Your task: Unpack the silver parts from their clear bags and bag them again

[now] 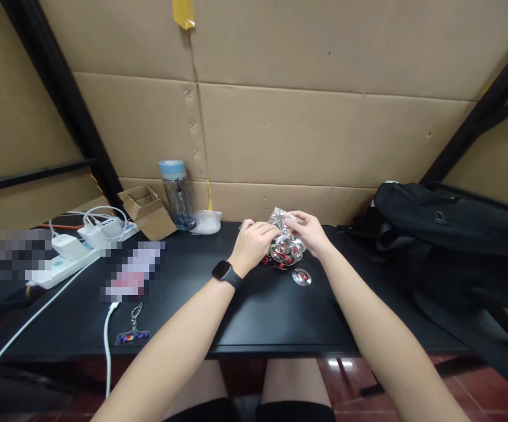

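In the head view, a crinkled clear plastic bag (pixel 279 215) stands between my hands above the black table. My right hand (pixel 309 233) pinches the bag's right side, thumb and fingers closed. My left hand (pixel 257 239), below a dark wristwatch, curls its fingers against the bag's left side; its fingertips are partly hidden. Below the bag lies a pile of shiny silver discs (pixel 285 253) with red bits at their middles, like small finger cymbals. Whether some are still inside the bag I cannot tell. One loose silver disc (pixel 302 277) lies flat, apart from the pile.
A blue-lidded bottle (pixel 179 199), an open cardboard box (pixel 150 214) and a crumpled clear plastic wrap (pixel 207 221) stand at the back left. Power strips with white cables (pixel 67 255) and a keychain (pixel 133 336) lie left. A black backpack (pixel 451 252) fills the right side.
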`<state>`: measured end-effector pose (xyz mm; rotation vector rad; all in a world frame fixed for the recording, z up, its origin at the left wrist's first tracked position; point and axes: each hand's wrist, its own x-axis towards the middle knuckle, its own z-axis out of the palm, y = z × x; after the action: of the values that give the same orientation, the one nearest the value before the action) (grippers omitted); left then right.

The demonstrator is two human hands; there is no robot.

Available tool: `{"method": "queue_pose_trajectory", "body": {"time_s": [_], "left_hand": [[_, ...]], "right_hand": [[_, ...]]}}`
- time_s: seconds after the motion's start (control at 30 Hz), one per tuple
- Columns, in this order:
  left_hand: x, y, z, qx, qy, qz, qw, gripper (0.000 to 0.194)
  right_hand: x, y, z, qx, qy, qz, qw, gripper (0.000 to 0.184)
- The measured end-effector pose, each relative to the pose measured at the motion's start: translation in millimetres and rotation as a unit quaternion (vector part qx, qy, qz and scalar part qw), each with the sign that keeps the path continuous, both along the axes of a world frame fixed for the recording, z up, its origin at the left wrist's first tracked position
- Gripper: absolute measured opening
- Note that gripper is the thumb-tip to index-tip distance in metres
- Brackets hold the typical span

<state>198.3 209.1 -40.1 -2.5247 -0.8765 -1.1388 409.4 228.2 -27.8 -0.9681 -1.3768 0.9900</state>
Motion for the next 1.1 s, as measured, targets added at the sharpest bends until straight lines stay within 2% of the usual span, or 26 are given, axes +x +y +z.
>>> {"method": "queue_pose_trajectory", "body": {"time_s": [0.07,0.2,0.4,0.47,0.6,0.73,0.83,0.93,1.1], "left_hand": [[-2,3,-0.9,0.0,0.012,0.006,1.0,0.025],[-3,7,-3.7,-0.012,0.055,0.001,0.998,0.027],[2,7,-5.4,-0.03,0.098,0.023,0.994,0.026],[-4,9,-2.2,-0.049,0.101,0.071,0.991,0.025],[-40,20,10.4,-0.092,0.051,0.229,0.968,0.033],[-89,32,19.8,-0.165,0.008,0.38,0.91,0.035],[-113,40,17.3,-0.229,0.016,0.444,0.866,0.035],[-122,49,6.8,-0.277,0.041,0.439,0.854,0.039],[-123,64,-16.4,-0.324,0.073,0.369,0.868,0.054]], "right_hand": [[0,0,-1.1,0.014,-0.027,-0.001,1.0,0.046],[-4,-1,-4.1,0.067,-0.085,-0.015,0.994,0.039],[-9,-5,-2.0,0.188,-0.229,-0.099,0.95,0.029],[-4,-6,1.8,0.205,-0.233,-0.12,0.943,0.029],[9,-4,5.6,0.209,-0.224,-0.158,0.939,0.024],[15,1,1.8,0.209,-0.246,-0.165,0.932,0.021],[15,3,-0.5,0.212,-0.26,-0.159,0.929,0.02],[15,2,-0.3,0.211,-0.265,-0.158,0.928,0.02],[14,1,1.0,0.212,-0.261,-0.156,0.929,0.028]]}}
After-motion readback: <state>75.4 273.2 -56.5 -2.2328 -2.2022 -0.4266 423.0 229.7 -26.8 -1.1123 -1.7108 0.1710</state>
